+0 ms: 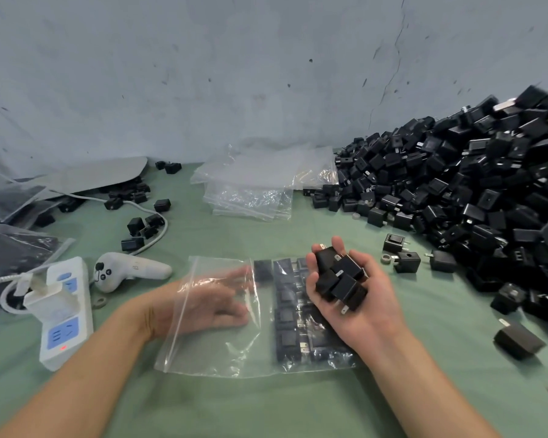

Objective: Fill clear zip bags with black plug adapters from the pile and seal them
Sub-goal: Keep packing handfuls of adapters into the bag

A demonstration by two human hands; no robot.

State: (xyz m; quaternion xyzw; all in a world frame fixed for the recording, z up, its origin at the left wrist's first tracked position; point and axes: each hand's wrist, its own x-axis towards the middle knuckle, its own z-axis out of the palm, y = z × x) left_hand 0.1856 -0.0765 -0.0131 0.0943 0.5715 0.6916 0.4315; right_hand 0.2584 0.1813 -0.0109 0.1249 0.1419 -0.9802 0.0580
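A clear zip bag [222, 352] lies flat on the green cloth in front of me, its open mouth to the left. My left hand [212, 300] is inside the bag with its fingers straight, reaching toward a black plug adapter [262, 269] within. Rows of adapters [290, 314] fill the bag's right part. My right hand [358, 308], palm up above the bag's right edge, cups several black adapters [340, 278]. The big pile of black adapters [475, 191] rises at the right against the wall.
A stack of empty clear bags [253, 191] lies at the back centre. A white power strip [62, 314] with a plugged charger, a white controller [127, 270] and a white cable sit at the left. Filled bags [10, 251] lie at far left. Loose adapters are scattered about.
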